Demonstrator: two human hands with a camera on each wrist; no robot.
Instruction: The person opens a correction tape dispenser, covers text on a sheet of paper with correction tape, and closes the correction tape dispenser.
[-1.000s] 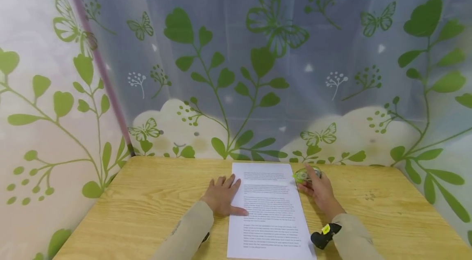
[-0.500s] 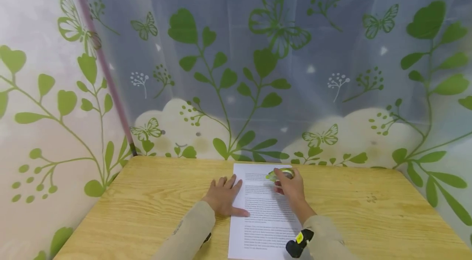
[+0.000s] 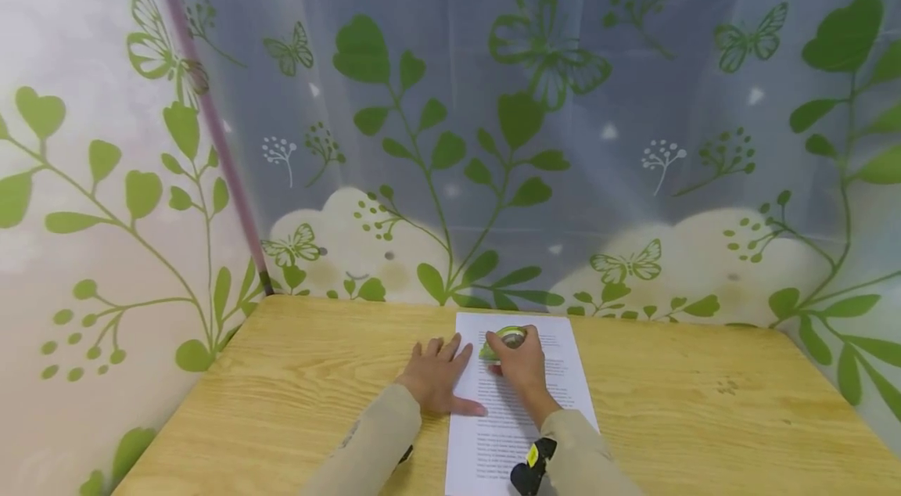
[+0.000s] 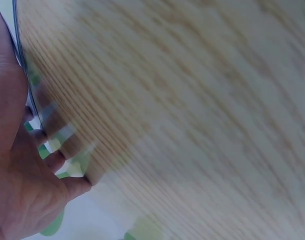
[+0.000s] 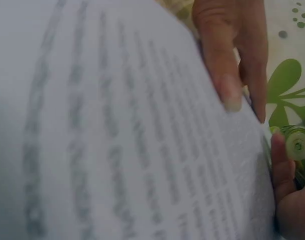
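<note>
A printed sheet of paper (image 3: 479, 449) lies on the wooden table in the head view. My left hand (image 3: 432, 379) rests with spread fingers on the sheet's left edge, its thumb across the margin. Over the upper lines of text, my right hand (image 3: 524, 367) grips a green see-through correction tape (image 3: 512, 337), its narrow end pointing left. The round reel inside the correction tape (image 5: 297, 144) shows in the right wrist view; whether its tip touches the paper is hidden. In the left wrist view, part of the left hand (image 4: 22, 185) lies against the table.
The wooden table (image 3: 690, 418) extends to both sides of the sheet. Behind it hangs a curtain (image 3: 450, 128) printed with leaves and butterflies. A purple pole (image 3: 211, 120) stands at the back left corner. A black wrist device (image 3: 533, 466) sits at the right sleeve.
My right hand has moved left with the correction tape, from beside the sheet's right edge to over the upper left text. The left hand keeps its place on the paper.
</note>
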